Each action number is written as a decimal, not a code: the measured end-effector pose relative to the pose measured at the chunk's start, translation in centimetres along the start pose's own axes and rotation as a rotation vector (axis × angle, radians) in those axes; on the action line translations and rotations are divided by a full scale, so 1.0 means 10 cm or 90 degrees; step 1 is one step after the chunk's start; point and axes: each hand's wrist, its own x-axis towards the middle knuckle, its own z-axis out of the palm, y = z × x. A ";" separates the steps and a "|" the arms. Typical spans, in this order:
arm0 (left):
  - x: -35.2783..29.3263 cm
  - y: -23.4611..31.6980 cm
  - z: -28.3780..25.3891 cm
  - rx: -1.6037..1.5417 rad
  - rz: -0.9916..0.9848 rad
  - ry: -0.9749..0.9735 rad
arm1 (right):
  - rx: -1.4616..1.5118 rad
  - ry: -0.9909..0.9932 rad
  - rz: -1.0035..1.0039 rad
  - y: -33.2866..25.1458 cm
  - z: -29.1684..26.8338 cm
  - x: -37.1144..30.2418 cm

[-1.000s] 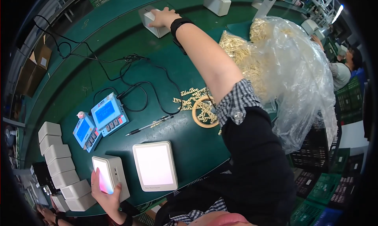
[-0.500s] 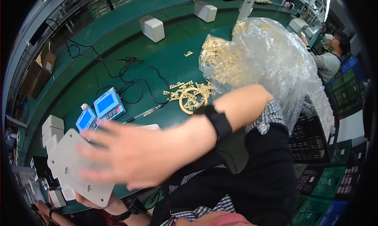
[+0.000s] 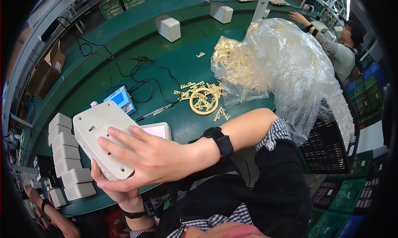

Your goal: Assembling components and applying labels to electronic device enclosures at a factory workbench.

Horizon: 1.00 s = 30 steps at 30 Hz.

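In front of me I hold a cream plastic box-shaped housing [image 3: 93,117], its flat back with screw holes and a small grille facing up. My left hand [image 3: 118,192] grips its near lower corner from underneath, partly hidden by the other hand. Across the back panel lies my right hand [image 3: 143,153], fingers spread on the surface and palm against the near edge. Just behind the housing is a blue device with a screen [image 3: 118,100]. A white-topped cream piece [image 3: 156,130] lies beside my right hand, partly covered.
Gold script-shaped pieces surround a gold ring [image 3: 204,112]. A clear bag [image 3: 286,59] holds more at the right. A pen [image 3: 155,112] and black cables [image 3: 141,60] lie behind. Cream boxes [image 3: 68,155] line the left. A co-worker [image 3: 344,47] sits far right; another's hand [image 3: 35,196] is at left.
The housing has tilted, so its side wall now shows. My right hand, blurred above it before, now rests on its back. The far-right co-worker has raised an arm.
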 end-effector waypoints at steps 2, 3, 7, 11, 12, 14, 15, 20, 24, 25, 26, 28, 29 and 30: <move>0.04 0.00 0.05 -0.042 -0.032 0.000 | -0.004 0.004 -0.008 0.04 -0.03 -0.01; 0.07 -0.01 0.06 -0.039 -0.029 0.017 | -0.029 -0.007 0.001 0.06 -0.05 -0.02; 0.22 -0.10 -0.01 -0.224 -0.182 -0.134 | -0.035 -0.033 -0.008 0.19 -0.10 -0.04; 0.22 -0.15 0.11 -0.218 -0.164 -0.184 | 0.024 -0.039 0.007 0.28 -0.06 -0.05; 0.25 -0.17 0.16 -0.201 -0.156 -0.168 | 0.047 -0.054 0.011 0.34 -0.05 -0.07; 0.37 -0.31 0.10 -0.177 -0.167 -0.179 | 0.112 -0.064 0.006 0.55 0.04 -0.12; 0.45 -0.37 0.10 -0.171 -0.162 -0.149 | 0.144 -0.058 0.004 0.72 0.09 -0.14; 0.52 -0.34 -0.18 0.566 0.194 -0.369 | 0.167 -0.052 0.389 1.70 0.23 -0.03; 0.37 -0.61 -0.38 0.897 0.276 -0.496 | -0.044 0.045 0.480 3.22 0.59 -0.18; 0.33 -0.65 -0.41 0.908 0.257 -0.516 | -0.113 0.052 0.507 3.53 0.69 -0.24; 0.32 -0.63 -0.43 0.916 0.248 -0.506 | -0.149 0.031 0.538 3.81 0.81 -0.32; 0.32 -0.53 -0.38 0.906 0.187 -0.533 | -0.224 0.012 0.538 4.33 1.00 -0.59; 0.33 -0.50 -0.36 0.903 0.159 -0.541 | -0.264 0.016 0.509 4.61 1.08 -0.75; 0.31 -0.50 -0.37 0.918 0.153 -0.520 | -0.260 0.021 0.513 4.82 1.16 -0.89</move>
